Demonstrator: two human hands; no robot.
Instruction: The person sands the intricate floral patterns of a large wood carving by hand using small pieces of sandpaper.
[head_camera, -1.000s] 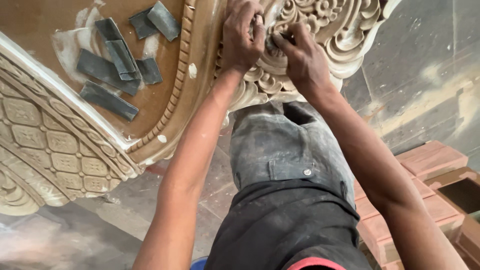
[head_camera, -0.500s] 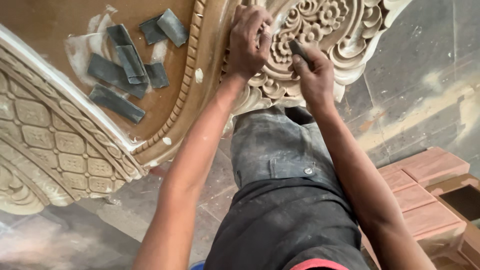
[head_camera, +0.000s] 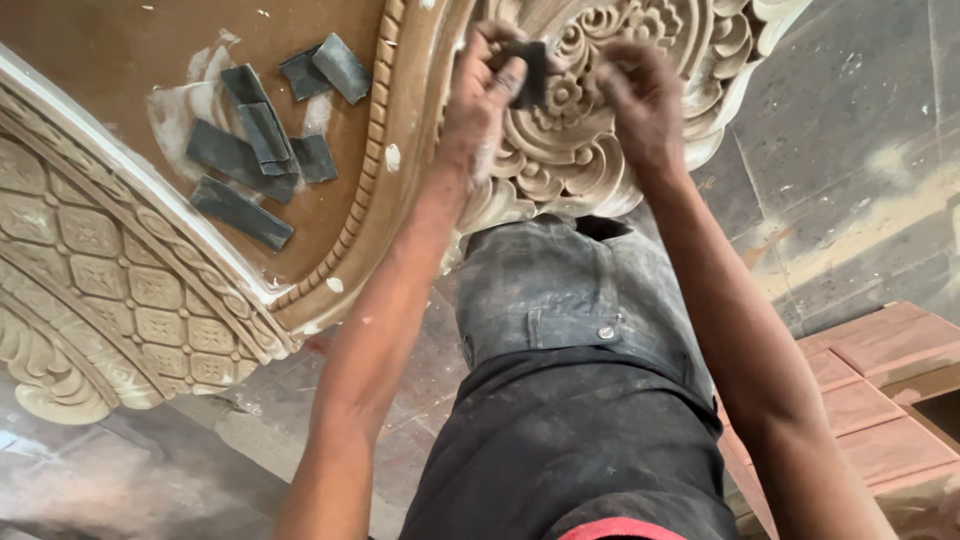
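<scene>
Sandpaper scrap (head_camera: 530, 72) now pinched in left hand (head_camera: 482, 95), passed from right hand (head_camera: 640, 100), loosely curled, empty, above carved rosette (head_camera: 575, 150).

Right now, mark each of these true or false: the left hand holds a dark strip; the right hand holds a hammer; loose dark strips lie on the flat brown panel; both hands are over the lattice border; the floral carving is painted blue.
1. The left hand holds a dark strip: true.
2. The right hand holds a hammer: false; no hammer shows, its fingers are beside the strip.
3. Loose dark strips lie on the flat brown panel: true.
4. Both hands are over the lattice border: false; they are at the floral carving.
5. The carving is blue: false; pale tan.
</scene>
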